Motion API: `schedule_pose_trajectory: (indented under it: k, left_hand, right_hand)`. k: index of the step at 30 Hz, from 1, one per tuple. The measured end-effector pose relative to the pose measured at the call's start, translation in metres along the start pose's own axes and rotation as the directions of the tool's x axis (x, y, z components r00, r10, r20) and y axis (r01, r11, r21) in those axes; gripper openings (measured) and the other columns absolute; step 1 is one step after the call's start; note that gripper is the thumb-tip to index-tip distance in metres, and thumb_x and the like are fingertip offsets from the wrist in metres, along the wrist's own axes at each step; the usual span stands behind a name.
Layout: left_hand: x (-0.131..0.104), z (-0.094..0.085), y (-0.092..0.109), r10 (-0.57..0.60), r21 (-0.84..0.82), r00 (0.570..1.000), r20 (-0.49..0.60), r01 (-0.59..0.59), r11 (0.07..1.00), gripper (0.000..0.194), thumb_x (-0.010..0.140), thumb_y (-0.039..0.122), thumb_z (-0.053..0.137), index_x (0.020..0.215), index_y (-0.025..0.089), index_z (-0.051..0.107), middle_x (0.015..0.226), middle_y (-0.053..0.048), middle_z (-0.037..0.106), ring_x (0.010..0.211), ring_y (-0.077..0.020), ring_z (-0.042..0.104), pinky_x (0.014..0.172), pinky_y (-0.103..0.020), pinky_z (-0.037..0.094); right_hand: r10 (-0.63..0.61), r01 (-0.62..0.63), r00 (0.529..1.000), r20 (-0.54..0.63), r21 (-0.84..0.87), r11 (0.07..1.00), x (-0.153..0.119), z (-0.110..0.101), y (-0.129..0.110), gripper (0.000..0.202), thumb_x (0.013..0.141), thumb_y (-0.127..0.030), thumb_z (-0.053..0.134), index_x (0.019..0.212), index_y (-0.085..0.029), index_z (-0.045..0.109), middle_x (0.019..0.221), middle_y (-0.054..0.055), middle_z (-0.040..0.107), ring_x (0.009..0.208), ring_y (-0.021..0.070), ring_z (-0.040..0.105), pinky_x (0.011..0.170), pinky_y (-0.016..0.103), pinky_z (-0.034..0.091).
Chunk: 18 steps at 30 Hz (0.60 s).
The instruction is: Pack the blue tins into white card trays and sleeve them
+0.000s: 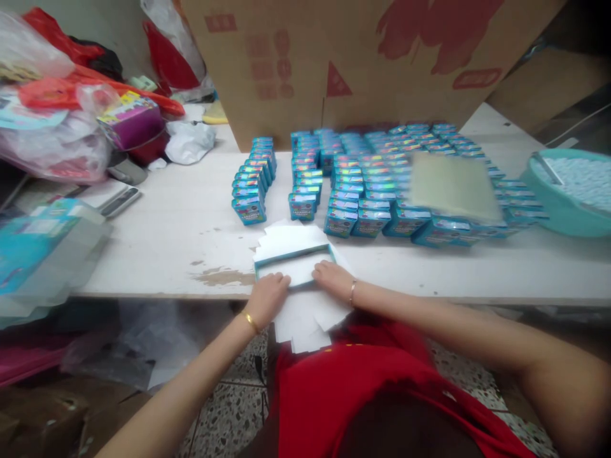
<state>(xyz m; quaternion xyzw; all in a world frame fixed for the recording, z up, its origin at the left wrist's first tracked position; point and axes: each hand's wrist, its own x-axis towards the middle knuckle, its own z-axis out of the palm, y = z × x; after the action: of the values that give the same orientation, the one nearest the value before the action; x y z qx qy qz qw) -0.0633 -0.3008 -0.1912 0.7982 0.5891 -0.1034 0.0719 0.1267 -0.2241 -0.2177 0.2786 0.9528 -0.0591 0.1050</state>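
Note:
A shallow carton (298, 267), white inside with thin blue edges, lies half folded at the table's front edge. My left hand (270, 296) has its fingers closed on the carton's near left corner. On the near right side, the fingers of my right hand (333, 280) are bent over the carton's wall. White card flaps or sheets (308, 318) spread from under the carton towards my lap, and more white card (289, 235) fans out behind it. Whether these belong to the same carton or to a stack beneath, I cannot tell.
Rows of small blue printed boxes (341, 222) cover the table's middle and right, with a blurred translucent sheet (453, 187) above some. A large cardboard box (305, 70) stands behind. At right is a turquoise basin (548, 210); at left, printed blue card (35, 248) and plastic bags (52, 143).

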Motion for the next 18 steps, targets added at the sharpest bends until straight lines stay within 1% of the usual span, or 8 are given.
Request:
schedule_pose_trajectory:
  k: [3,6,9,11,13,14,15,18]
  left_hand:
    - [0.005,-0.008,-0.002,-0.017,-0.014,0.996,0.093,0.018,1.0,0.017,0.089,0.018,0.04,0.097,0.014,0.054,0.094,-0.01,0.063,0.088,-0.0242,0.059,0.069,-0.033,0.043]
    - [0.012,-0.017,-0.004,0.016,-0.068,0.985,0.169,-0.004,0.998,0.016,0.088,0.023,0.042,0.095,0.015,0.055,0.093,-0.01,0.066,0.085,-0.0243,0.062,0.069,-0.033,0.043]
    - [0.013,-0.02,0.002,0.033,-0.081,0.983,0.182,-0.019,0.997,0.014,0.086,0.024,0.045,0.092,0.018,0.057,0.088,-0.008,0.067,0.082,-0.0241,0.063,0.068,-0.032,0.044]
    - [0.01,-0.018,0.015,0.013,-0.098,0.986,0.164,0.003,0.995,0.016,0.086,0.02,0.043,0.095,0.019,0.057,0.088,-0.008,0.067,0.082,-0.0237,0.063,0.068,-0.032,0.044]
    - [0.005,-0.015,0.033,-0.018,-0.139,0.991,0.133,0.036,0.99,0.018,0.086,0.018,0.043,0.099,0.018,0.056,0.09,-0.008,0.065,0.082,-0.0224,0.063,0.068,-0.031,0.044]
    - [0.003,-0.013,0.041,-0.017,-0.169,0.993,0.121,0.037,0.985,0.017,0.085,0.019,0.044,0.098,0.018,0.056,0.093,-0.008,0.064,0.081,-0.0215,0.063,0.068,-0.031,0.044]
    - [0.002,-0.013,0.048,-0.003,-0.203,0.993,0.117,0.027,0.979,0.015,0.085,0.023,0.047,0.097,0.017,0.056,0.095,-0.008,0.062,0.081,-0.0205,0.062,0.068,-0.03,0.045]
    - [0.013,-0.021,0.052,0.035,-0.267,0.996,0.078,-0.012,0.964,0.024,0.085,0.04,0.052,0.091,0.017,0.057,0.097,-0.008,0.059,0.079,-0.0189,0.061,0.07,-0.029,0.046]
  right_hand:
    - [0.003,-0.004,1.0,0.017,0.004,1.0,0.004,0.0,-0.001,0.02,0.087,-0.007,0.045,0.099,-0.008,0.062,0.095,0.015,0.06,0.094,0.0251,0.051,0.075,0.033,0.04]
    - [0.003,-0.003,1.0,-0.022,0.008,1.0,0.004,0.003,-0.001,0.02,0.088,-0.007,0.044,0.095,-0.009,0.063,0.093,0.014,0.061,0.094,0.0249,0.051,0.076,0.034,0.04]
    - [-0.008,0.02,0.978,-0.207,0.058,0.998,-0.007,0.008,0.003,0.021,0.092,-0.013,0.041,0.095,-0.013,0.062,0.105,0.014,0.06,0.105,0.025,0.048,0.084,0.036,0.039]
    - [0.096,-0.042,0.912,-0.399,0.142,0.989,-0.017,0.01,0.008,0.022,0.093,-0.024,0.044,0.106,-0.014,0.059,0.12,0.015,0.055,0.116,0.0267,0.042,0.093,0.04,0.034]
    - [0.305,-0.18,0.816,-0.492,0.286,0.941,-0.025,0.01,0.015,0.038,0.091,-0.037,0.048,0.121,-0.013,0.051,0.126,0.017,0.051,0.118,0.0288,0.041,0.094,0.042,0.033]
    - [0.415,-0.254,0.783,-0.465,0.37,0.894,-0.028,0.008,0.019,0.048,0.089,-0.041,0.049,0.126,-0.012,0.046,0.122,0.017,0.054,0.114,0.0288,0.046,0.091,0.04,0.036]
    - [0.502,-0.316,0.771,-0.393,0.448,0.836,-0.029,0.006,0.023,0.053,0.088,-0.044,0.049,0.129,-0.011,0.042,0.115,0.016,0.058,0.105,0.0276,0.051,0.085,0.037,0.039]
    - [0.584,-0.44,0.805,-0.106,0.554,0.707,-0.024,-0.004,0.03,0.043,0.089,-0.038,0.045,0.124,-0.012,0.045,0.093,0.009,0.066,0.082,0.0214,0.06,0.069,0.028,0.04]
